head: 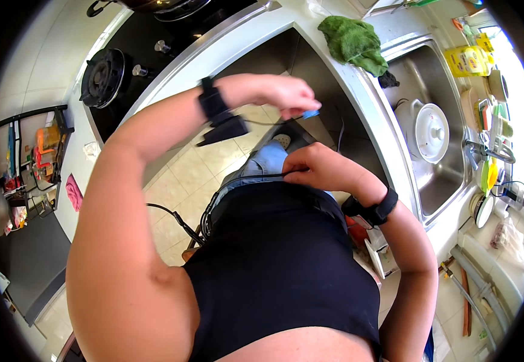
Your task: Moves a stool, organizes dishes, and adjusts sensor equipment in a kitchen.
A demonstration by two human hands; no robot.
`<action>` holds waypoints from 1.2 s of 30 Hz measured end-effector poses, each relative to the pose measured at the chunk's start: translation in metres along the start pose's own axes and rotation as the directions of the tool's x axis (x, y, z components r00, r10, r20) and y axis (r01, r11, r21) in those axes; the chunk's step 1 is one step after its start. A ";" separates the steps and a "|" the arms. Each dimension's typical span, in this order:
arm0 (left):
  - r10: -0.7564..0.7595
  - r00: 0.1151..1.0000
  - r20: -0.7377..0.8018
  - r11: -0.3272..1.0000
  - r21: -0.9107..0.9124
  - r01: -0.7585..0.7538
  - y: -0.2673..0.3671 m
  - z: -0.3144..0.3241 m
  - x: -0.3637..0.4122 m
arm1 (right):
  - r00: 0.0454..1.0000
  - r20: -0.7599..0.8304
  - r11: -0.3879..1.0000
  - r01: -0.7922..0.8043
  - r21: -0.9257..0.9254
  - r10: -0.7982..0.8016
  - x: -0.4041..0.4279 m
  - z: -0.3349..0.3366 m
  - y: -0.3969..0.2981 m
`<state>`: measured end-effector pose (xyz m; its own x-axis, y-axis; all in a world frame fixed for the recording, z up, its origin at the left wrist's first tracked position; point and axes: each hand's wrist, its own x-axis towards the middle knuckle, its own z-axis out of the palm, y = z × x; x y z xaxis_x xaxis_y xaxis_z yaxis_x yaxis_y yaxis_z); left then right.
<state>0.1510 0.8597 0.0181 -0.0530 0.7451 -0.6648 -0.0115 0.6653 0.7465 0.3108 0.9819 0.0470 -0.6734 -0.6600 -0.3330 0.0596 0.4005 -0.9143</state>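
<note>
My left hand [294, 96], raised above the opening between the counters, has its fingers closed on a thin dark cable by a small blue piece [310, 114]. Blur hides the exact grip. Lower down, in front of my waist, my right hand [318, 169] pinches a black cable [253, 176] between thumb and fingers. This cable runs left across my jeans to a bundle of cables [206, 221] at my side. Each wrist wears a black strap; a black device hangs by the left one [223, 130].
A gas stove [103, 78] stands at upper left. A green cloth [352, 43] lies on the counter beside a steel sink [443, 192] holding a white lidded pot [431, 133]. Yellow bottles [470, 61] stand behind the sink. A black rack [26, 156] is at far left, and pipes [479, 285] at lower right.
</note>
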 end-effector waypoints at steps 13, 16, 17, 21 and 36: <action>-0.043 0.957 0.288 0.917 -0.368 0.153 -0.051 0.044 -0.127 | 0.989 0.097 0.964 -0.130 0.230 0.110 0.009 0.000 -0.004; -0.025 0.959 0.283 0.863 -0.478 0.164 -0.048 0.044 -0.139 | 0.999 0.026 0.949 -0.029 0.313 0.022 0.011 -0.002 -0.005; -0.010 0.954 0.299 0.814 -0.552 0.182 -0.046 0.045 -0.142 | 0.993 0.117 0.949 -0.057 0.310 0.021 0.009 -0.006 -0.007; -0.042 0.963 0.265 0.912 -0.384 0.145 -0.035 0.061 -0.138 | 0.962 0.252 0.986 -0.136 0.098 0.108 -0.004 -0.013 -0.020; -0.041 0.994 0.106 0.920 -0.383 0.079 -0.029 0.084 -0.138 | 0.998 0.065 0.992 -0.032 0.125 0.024 -0.022 -0.003 -0.039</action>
<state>0.2422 0.7414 0.0859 0.0536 0.7181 -0.6938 -0.3976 0.6527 0.6449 0.3211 0.9828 0.0906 -0.6221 -0.6903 -0.3694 0.1733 0.3387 -0.9248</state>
